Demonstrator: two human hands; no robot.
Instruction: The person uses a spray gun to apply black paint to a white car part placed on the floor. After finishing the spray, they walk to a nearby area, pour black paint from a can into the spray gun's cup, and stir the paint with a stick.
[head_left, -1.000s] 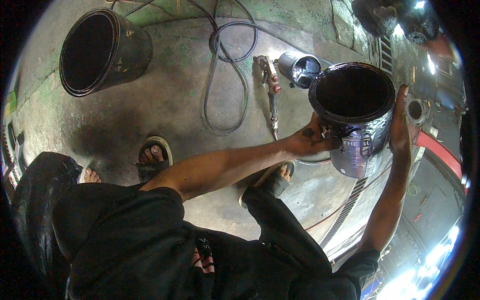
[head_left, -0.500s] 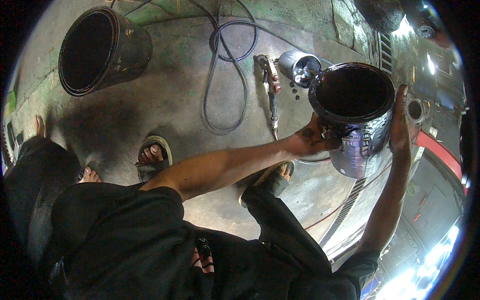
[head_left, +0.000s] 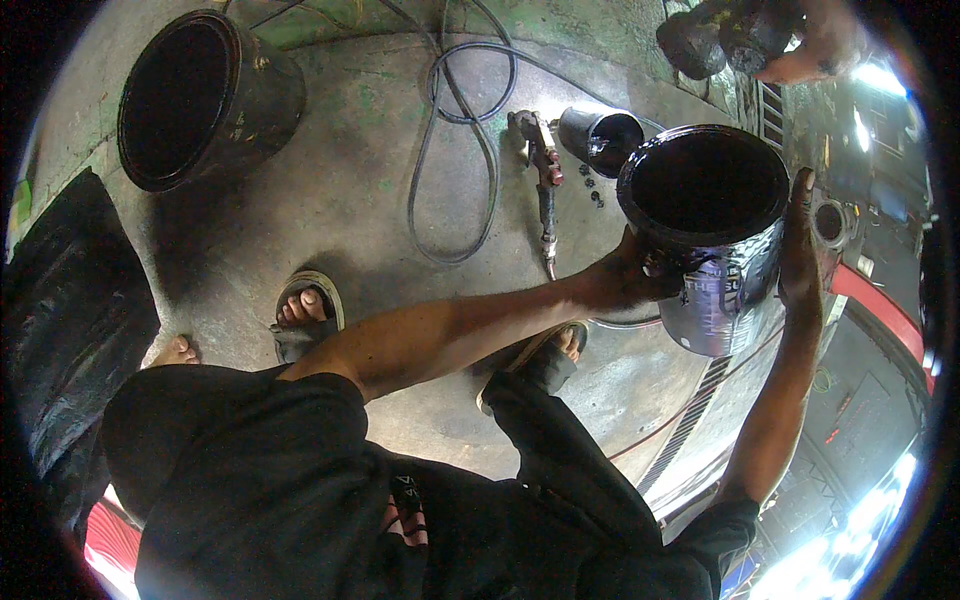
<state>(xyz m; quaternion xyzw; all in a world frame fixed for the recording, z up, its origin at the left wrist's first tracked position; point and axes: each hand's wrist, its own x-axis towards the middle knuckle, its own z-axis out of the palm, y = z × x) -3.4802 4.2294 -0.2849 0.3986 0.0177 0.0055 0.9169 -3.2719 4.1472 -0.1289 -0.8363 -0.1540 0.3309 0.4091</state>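
A large silver metal can (head_left: 712,305), its rim and upper wall smeared with glossy black, is held up between my hands at right of centre. Its mouth tilts toward the view and the inside looks dark. My left hand (head_left: 640,272) grips its near left side, black smudges on the skin. Along the opposite side my right hand (head_left: 800,240) presses, thumb pointing up near the rim. Just behind, a smaller can (head_left: 598,138) with a black-coated inside lies tipped toward the large one. Whether the two touch cannot be made out.
A gun-like tool (head_left: 548,180) with red parts lies on the concrete, beside a looped black hose (head_left: 490,190). A big black bucket (head_left: 270,95) stands far left. Another person's leg (head_left: 80,330) is at left; a hand (head_left: 820,45) with dark lumps shows top right. A drain grate (head_left: 690,415) runs at right.
At left, the other person's dark-clothed leg has shifted, uncovering something red. The dark lumps at top right moved left, and a hand now shows there. My hands and the large can stay almost still.
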